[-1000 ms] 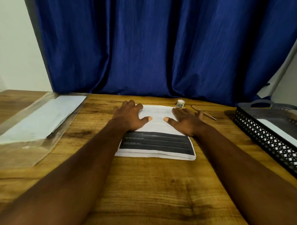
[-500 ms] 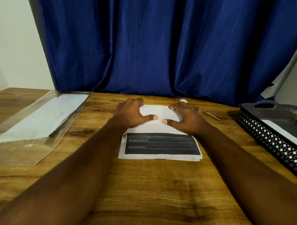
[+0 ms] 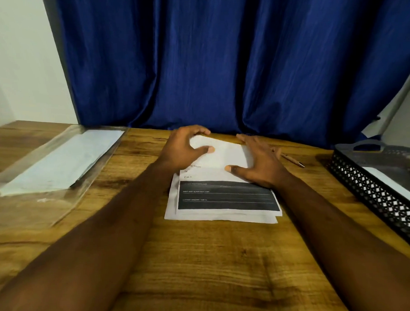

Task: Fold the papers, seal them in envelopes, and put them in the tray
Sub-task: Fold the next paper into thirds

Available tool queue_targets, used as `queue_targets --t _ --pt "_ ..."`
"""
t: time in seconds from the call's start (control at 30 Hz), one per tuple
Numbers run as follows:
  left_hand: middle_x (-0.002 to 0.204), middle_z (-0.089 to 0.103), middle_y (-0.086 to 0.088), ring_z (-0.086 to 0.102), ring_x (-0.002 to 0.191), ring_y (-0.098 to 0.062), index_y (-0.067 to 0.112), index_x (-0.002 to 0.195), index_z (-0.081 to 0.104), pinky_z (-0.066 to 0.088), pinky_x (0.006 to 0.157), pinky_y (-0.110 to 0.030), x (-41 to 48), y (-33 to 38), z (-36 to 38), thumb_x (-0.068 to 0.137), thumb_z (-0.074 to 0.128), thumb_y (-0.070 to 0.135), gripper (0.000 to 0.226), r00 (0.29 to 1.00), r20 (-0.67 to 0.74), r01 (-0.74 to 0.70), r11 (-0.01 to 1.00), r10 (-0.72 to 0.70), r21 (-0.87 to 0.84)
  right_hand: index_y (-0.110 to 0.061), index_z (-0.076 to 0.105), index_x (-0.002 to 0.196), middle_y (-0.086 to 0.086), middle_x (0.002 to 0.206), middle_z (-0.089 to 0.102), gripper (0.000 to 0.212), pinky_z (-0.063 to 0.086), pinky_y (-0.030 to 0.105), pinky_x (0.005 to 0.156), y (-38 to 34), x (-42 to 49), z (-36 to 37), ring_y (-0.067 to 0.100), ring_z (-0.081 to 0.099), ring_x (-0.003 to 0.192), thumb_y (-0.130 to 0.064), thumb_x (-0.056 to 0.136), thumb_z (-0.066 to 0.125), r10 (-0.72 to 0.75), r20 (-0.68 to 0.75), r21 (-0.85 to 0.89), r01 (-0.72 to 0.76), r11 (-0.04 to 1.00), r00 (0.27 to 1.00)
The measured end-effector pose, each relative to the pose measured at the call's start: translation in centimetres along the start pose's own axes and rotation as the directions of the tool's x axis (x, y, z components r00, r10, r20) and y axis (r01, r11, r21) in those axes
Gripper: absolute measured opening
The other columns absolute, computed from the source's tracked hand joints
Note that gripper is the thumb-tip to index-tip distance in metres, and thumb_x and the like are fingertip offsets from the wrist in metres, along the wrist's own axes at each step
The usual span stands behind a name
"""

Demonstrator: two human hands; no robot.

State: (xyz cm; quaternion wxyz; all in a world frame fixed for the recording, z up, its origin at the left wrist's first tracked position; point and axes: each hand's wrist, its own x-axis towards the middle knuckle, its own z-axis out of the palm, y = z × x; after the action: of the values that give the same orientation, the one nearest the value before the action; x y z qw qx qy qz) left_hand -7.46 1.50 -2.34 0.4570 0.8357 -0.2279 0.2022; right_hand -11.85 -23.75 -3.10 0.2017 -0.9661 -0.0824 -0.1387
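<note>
A small stack of printed papers with a black band lies on the wooden table in front of me. The far part of the top sheet is lifted and bent toward me. My left hand pinches its far left corner, thumb on the white back. My right hand holds the right edge, with the fingers behind the sheet and the thumb in front. White envelopes lie in a clear plastic sleeve at the left. The black mesh tray stands at the right with a white envelope in it.
A pen lies just beyond my right hand. A blue curtain hangs close behind the table's far edge. Bare wood stretches between me and the papers.
Both hands went from lying flat on the paper to gripping its far edge. They have lifted that edge and drawn it toward me, so the sheet's white back now shows.
</note>
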Motion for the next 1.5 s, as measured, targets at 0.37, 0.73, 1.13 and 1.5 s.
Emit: queue_targets --t 0.37,0.73,1.13,1.5 --pt "0.102 0.076 0.015 0.070 0.096 0.000 0.027 0.104 0.076 0.055 0.081 -0.015 -0.2 0.1 -0.4 0.063 0.099 0.031 0.047 0.980 0.119 0.183 0.963 -0.162 -0.197 -0.029 0.067 0.124 -0.005 0.121 0.065 0.048 0.034 0.053 0.106 -0.6 0.4 -0.6 0.021 0.056 0.118 -0.049 0.084 0.082 -0.101 -0.258 -0.244 0.036 0.969 0.961" --pt "0.100 0.071 0.013 0.062 0.097 -0.005 0.028 0.090 0.074 0.054 0.084 -0.032 -0.7 0.0 0.2 0.085 0.075 0.017 0.013 0.956 0.292 -0.071 0.953 -0.019 0.295 -0.032 0.069 0.112 -0.006 0.109 0.075 0.024 0.019 0.054 0.121 -1.2 -0.3 -0.4 0.022 0.063 0.111 -0.015 0.097 0.061 -0.108 -0.092 -0.254 0.081 0.964 0.990" --pt "0.113 0.066 0.002 0.058 0.109 -0.021 0.024 0.099 0.058 0.047 0.103 -0.051 -1.7 -0.1 2.2 0.098 0.066 0.028 0.008 0.954 0.286 -0.017 0.941 -0.085 0.339 -0.032 0.038 0.162 -0.005 0.173 0.030 0.053 -0.008 0.065 0.123 -2.2 0.2 2.1 0.020 0.024 0.159 -0.047 0.111 0.034 -0.057 0.148 -0.197 0.086 0.977 0.987" --pt "0.122 0.066 0.002 0.054 0.111 -0.018 0.025 0.111 0.059 0.035 0.109 -0.050 -1.7 -0.2 1.9 0.101 0.060 0.041 0.019 0.956 0.257 0.037 0.926 -0.142 0.376 -0.041 0.002 0.169 -0.012 0.177 -0.006 0.063 -0.017 0.066 0.124 0.7 1.9 1.7 0.018 -0.008 0.164 -0.062 0.110 0.013 0.156 0.363 -0.232 -0.073 0.970 0.919"
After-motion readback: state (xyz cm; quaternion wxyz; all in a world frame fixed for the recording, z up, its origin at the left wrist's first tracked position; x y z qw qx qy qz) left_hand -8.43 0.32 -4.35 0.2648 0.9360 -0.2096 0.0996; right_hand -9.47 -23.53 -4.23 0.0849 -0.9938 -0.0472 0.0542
